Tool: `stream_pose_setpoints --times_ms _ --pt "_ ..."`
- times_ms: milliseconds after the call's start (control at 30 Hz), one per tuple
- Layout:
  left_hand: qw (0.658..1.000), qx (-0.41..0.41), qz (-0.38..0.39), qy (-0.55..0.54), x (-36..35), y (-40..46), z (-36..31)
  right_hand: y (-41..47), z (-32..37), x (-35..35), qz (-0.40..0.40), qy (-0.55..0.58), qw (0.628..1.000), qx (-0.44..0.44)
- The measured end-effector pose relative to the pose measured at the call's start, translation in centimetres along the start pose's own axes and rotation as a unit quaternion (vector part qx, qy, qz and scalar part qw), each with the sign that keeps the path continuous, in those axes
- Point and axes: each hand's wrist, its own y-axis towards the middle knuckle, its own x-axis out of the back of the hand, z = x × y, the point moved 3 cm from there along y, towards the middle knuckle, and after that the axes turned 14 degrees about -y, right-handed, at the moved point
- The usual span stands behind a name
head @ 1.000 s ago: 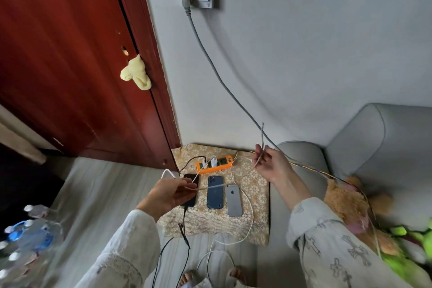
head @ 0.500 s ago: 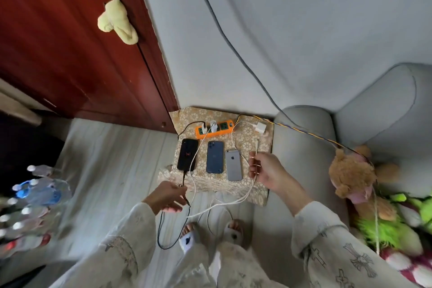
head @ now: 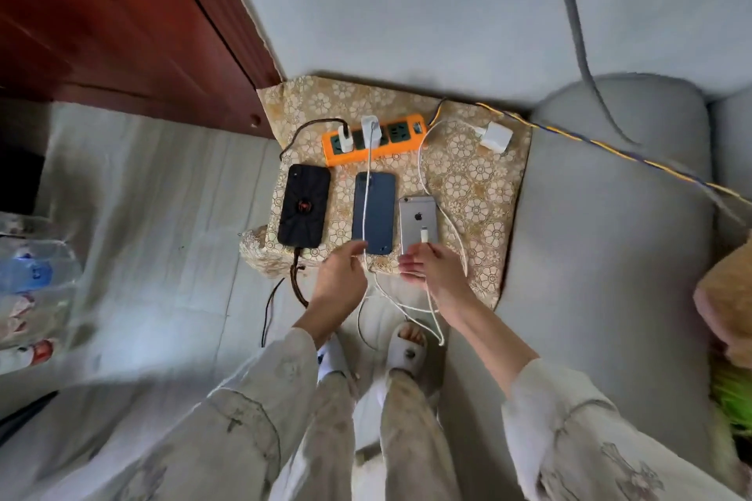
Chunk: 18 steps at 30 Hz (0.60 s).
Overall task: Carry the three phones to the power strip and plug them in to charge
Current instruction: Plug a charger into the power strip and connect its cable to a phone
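Three phones lie face down in a row on a floral-cloth stand [head: 480, 183]: a black phone [head: 304, 205] with a dark cable in its near end, a blue phone [head: 373, 212] and a silver phone [head: 418, 220]. Behind them sits an orange power strip [head: 401, 140] with two white chargers plugged in. A loose white charger [head: 495, 137] lies to its right. My left hand [head: 339, 277] pinches a white cable [head: 367, 191] running across the blue phone. My right hand [head: 431, 270] holds another white cable's plug tip [head: 424, 234] over the silver phone's near end.
A red wooden door [head: 122, 24] stands to the left and a grey sofa arm [head: 610, 216] borders the stand on the right. A multicoloured cord [head: 610, 148] crosses the sofa. Water bottles [head: 32, 277] lie at the far left. My slippered feet [head: 407, 350] stand before the stand.
The view has dropped and closed in on the stand. Both hands moved up to the phones' near ends; my right hand now holds the plug tip over the silver phone.
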Motion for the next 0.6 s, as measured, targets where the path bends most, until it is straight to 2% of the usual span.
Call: stream_pose_setpoints --times_ms 67,133,200,433,600 --pt "0.996 0.020 -0.074 -0.035 -0.4 2.8 1.1 2.8 -0.8 -0.7 0.000 -0.028 1.000 0.009" --pt "0.986 0.080 -0.120 -0.085 -0.1 5.6 2.9 5.1 -1.6 -1.3 0.001 -0.068 0.998 0.016" --pt "0.982 0.115 -0.113 -0.101 0.2 8.0 4.4 6.9 -2.1 -1.7 -0.007 -0.096 0.995 0.015" --pt "0.993 0.086 -0.065 -0.045 -1.9 10.6 5.5 9.4 -3.2 -2.1 -0.008 -0.069 0.998 -0.012" --pt "0.984 0.139 -0.074 -0.076 -2.2 11.5 5.2 9.8 -3.0 -2.0 0.003 -0.066 0.998 -0.013"
